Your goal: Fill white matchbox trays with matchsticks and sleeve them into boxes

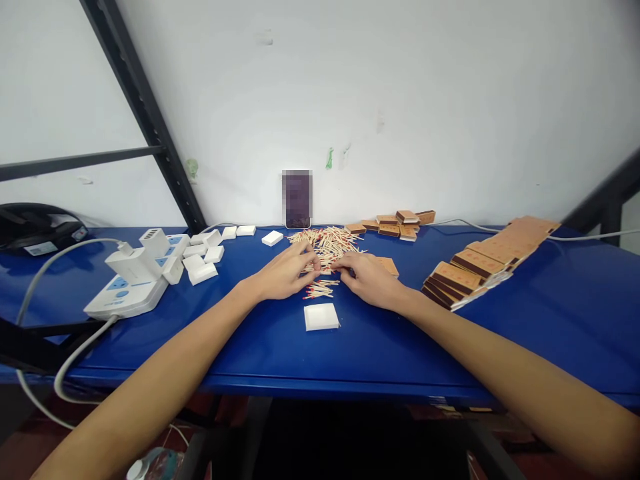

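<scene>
A heap of red-tipped matches (333, 241) lies on the blue table in front of me. My left hand (287, 273) is at its left side, with curled fingers and the thumb closed on matches at the near edge. From the other side my right hand (373, 280) meets the same edge, its thumb and fingertips pinched on matches. The exact matches between the fingertips are too small to make out. Below the hands is a small loose group of matches (321, 289). Nearer to me sits a white matchbox tray (321, 317). One printed matchbox sleeve (388, 267) shows partly behind my right hand.
White trays (204, 270) are scattered at left beside a power strip (127, 293) with plugs and cables. A phone (298, 200) leans on the wall. Several matchboxes (390, 229) lie at the back right; a fanned row of matchbox sleeves (483, 260) spreads at right.
</scene>
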Tool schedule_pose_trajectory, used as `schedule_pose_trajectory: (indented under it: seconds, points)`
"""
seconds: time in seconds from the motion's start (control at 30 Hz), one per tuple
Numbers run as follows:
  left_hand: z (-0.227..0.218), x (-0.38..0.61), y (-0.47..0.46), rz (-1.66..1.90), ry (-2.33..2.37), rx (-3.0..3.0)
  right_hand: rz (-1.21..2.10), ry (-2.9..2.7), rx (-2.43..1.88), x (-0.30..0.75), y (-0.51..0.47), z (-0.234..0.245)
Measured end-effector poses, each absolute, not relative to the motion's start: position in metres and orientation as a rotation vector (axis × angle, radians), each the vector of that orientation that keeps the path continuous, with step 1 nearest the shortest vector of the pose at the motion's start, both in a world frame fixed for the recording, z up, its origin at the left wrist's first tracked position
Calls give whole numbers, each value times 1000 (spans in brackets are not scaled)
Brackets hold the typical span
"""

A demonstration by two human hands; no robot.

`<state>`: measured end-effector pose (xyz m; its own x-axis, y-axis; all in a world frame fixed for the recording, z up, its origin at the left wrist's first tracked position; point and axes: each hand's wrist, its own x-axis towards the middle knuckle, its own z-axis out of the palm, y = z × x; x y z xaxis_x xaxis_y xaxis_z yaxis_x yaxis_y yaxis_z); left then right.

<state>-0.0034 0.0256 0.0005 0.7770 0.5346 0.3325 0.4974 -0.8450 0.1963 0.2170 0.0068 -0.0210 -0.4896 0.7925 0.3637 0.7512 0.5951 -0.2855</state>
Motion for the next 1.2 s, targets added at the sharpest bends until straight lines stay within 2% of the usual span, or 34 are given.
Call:
schedule_pose_trajectory:
  seconds: [0.77,1.1,1.2]
  points:
    - [-3,-9,35,459,904,3086,63,-2468,-1290,224,20,-27]
    - [-8,-11,41,456,946,3143,-192,-2510,-1318,217,18,-20]
    - [-9,-11,43,466,964,3146,-173,-2496,-1255,211,10,-16]
